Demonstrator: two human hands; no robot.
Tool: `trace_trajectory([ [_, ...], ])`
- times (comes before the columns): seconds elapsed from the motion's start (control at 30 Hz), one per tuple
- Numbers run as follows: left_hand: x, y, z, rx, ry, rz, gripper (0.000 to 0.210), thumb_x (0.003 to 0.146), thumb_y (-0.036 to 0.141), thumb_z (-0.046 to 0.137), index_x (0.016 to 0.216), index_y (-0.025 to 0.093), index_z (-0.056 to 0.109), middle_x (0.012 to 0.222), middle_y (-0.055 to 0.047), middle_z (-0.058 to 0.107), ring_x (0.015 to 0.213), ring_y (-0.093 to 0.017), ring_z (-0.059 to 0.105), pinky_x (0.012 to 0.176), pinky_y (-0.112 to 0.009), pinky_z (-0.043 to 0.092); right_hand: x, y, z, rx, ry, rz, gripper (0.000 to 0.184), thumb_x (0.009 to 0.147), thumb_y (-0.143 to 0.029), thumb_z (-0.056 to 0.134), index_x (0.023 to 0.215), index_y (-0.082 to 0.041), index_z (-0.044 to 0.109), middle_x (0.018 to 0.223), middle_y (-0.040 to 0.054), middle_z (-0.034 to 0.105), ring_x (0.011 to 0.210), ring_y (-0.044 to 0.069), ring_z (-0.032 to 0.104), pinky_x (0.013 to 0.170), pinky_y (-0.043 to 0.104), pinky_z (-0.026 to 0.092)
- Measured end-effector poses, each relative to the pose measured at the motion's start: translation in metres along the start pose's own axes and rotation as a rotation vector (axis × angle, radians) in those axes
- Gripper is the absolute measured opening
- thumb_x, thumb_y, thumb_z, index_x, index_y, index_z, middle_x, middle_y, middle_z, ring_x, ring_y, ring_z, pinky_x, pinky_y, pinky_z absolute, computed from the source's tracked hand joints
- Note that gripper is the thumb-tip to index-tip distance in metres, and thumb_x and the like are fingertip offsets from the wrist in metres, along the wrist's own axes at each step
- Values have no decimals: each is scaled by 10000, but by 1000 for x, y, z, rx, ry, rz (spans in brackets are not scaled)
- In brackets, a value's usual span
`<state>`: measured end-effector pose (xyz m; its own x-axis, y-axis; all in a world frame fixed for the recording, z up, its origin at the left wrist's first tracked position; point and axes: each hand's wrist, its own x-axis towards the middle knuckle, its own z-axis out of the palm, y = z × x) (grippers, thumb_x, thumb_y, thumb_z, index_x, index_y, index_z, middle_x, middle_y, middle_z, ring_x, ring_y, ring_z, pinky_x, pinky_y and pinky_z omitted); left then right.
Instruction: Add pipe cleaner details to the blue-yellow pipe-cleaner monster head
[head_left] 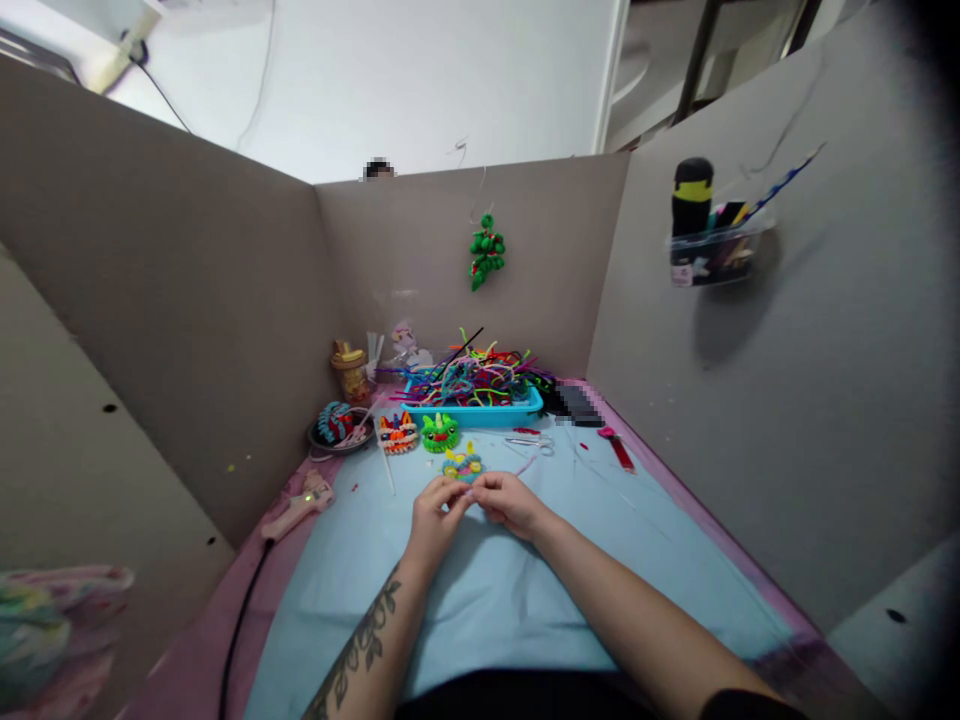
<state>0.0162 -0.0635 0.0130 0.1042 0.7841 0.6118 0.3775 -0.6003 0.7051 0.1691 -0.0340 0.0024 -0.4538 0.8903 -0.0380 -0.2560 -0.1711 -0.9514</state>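
Grey panels (405, 240) enclose my left hand (437, 510) and right hand (508, 500) on three sides, and a blue cloth (510, 610) lies beneath them. Beyond my hands sits a blue tray (472, 415) heaped with pipe cleaners (480, 380). Left of my left hand lies a glue gun (300, 507), with a bowl (349, 449) farther off. Just past my fingers stands a yellow figure (461, 466), a green figure (440, 433) and an orange figure (397, 434) behind it, leftward. Scissors (534, 442) lie beyond my right hand. Both hands, fingertips together, pinch a thin pink stem (529, 464), its tail showing past the right.
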Motion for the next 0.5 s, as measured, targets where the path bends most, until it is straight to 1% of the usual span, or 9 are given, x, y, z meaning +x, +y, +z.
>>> trace_trajectory([
  [0.17,-1,0,0,15,-19,-5,157,787,289,587,782,160,678,723,-45,603,633,-127,546,580,-237,448,0,-1,2,4,16,2,282,577,-346,750,635,-142,563,444,-91,380,365,23,253,368,198,127],
  [0.33,-2,-2,0,6,-33,-3,170,791,302,582,778,163,679,725,-45,605,631,-127,546,581,-239,447,0,-1,2,3,33,24,309,545,-351,770,614,-140,556,431,-95,364,363,21,243,370,201,118],
  [0.5,-1,-3,1,-1,4,1,163,777,301,600,805,172,695,716,-42,603,615,-122,541,572,-241,453,1,1,-1,37,-4,10,307,580,-370,755,641,-137,565,451,-88,358,376,22,230,375,200,108],
])
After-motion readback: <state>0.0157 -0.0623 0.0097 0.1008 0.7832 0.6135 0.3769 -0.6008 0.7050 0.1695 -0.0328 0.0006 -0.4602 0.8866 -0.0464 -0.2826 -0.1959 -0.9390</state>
